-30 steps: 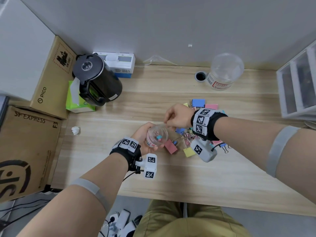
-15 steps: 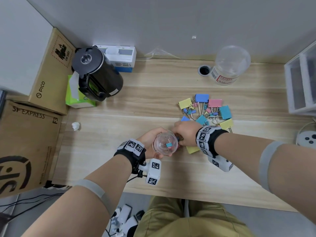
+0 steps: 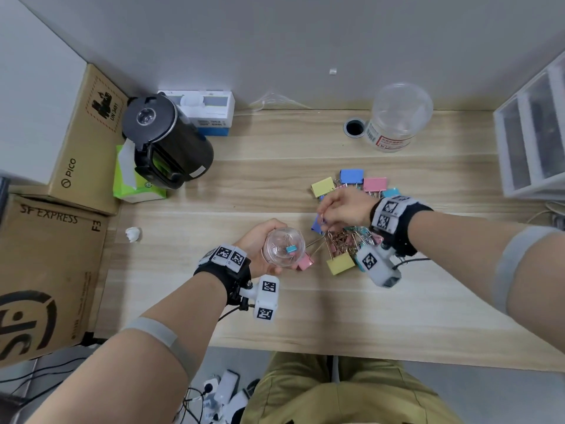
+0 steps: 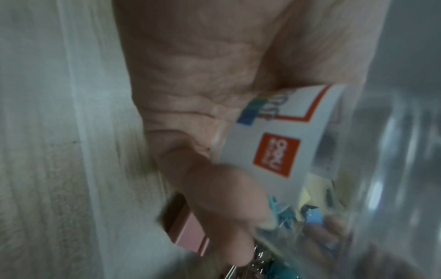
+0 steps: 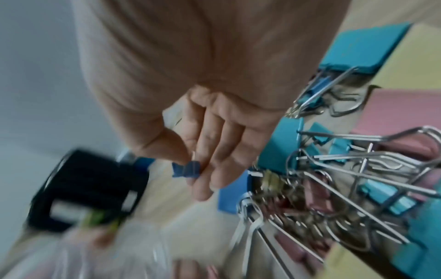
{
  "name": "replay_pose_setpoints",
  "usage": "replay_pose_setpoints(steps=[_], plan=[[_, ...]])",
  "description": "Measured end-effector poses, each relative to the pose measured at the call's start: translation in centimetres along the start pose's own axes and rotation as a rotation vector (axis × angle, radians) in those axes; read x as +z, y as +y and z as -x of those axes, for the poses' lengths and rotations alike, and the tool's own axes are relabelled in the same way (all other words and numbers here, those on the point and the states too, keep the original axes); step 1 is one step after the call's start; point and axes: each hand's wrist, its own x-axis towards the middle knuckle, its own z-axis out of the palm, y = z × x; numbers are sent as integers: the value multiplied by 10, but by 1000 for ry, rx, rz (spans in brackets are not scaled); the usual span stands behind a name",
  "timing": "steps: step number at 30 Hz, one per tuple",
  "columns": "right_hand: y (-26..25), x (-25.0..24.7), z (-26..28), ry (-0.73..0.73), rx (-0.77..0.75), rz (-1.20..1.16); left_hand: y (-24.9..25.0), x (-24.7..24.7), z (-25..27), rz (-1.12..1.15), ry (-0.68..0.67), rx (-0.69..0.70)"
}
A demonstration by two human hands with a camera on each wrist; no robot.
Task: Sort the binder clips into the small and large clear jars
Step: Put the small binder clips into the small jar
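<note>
The small clear jar [image 3: 283, 246] is held at the centre of the head view, just left of the clip pile; it is gripped by the left hand [image 3: 259, 243], whose fingers and thumb are curled round its labelled wall [image 4: 274, 143]; a small teal-blue clip [image 3: 290, 249] is seen inside it, with others too blurred to count. The right hand [image 3: 344, 209] is positioned right of centre, above the pile of binder clips [image 3: 345, 237]; a small dark-blue clip [image 5: 186, 169] is pinched between thumb and forefinger, the remaining fingers being left loosely extended. In the pile, large yellow [image 3: 340, 263], pink [image 3: 374, 184] and blue [image 3: 351, 176] clips are mixed with small ones, their wire handles tangled; a pink clip [image 3: 304, 262] is located just beside the jar's lower right edge; contact cannot be determined. The large clear jar [image 3: 397, 117] is placed at the upper right of the wooden table [image 3: 336, 316], well apart from both hands; its contents cannot be determined. A black kettle [image 3: 165, 142] is located at the upper left.
</note>
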Motion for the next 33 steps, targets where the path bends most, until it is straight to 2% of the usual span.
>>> replay_pose_setpoints(steps=[3, 6, 9, 13, 15, 17, 21, 27, 30, 33], plan=[[-1, -24, 7, -8, 108, -355, 8, 6, -1, 9, 26, 8], [6, -37, 8, 60, 127, -442, 12, 11, -5, 18, 41, 25], [20, -49, 6, 253, 108, -251, 14, 19, -9, 8, 26, 13], [43, -58, 15, 267, 62, 219, 16, 31, -17, -47, -29, -6], [49, -55, 15, 213, 83, 184, 16, 34, -22, -78, -68, -11], [53, -52, 14, 219, 90, 150, 15, 38, -28, -87, -79, -20], [56, -62, 15, 391, 49, 398, 18, 48, -33, -85, -101, -40], [64, -72, 19, 349, 25, 865, 21, 51, -40, -110, -88, -58], [67, -72, 22, 333, 37, 927, 24, 52, -43, -104, -86, -60], [69, -76, 26, 390, -11, 914, 27, 53, -45, -84, -79, -60]])
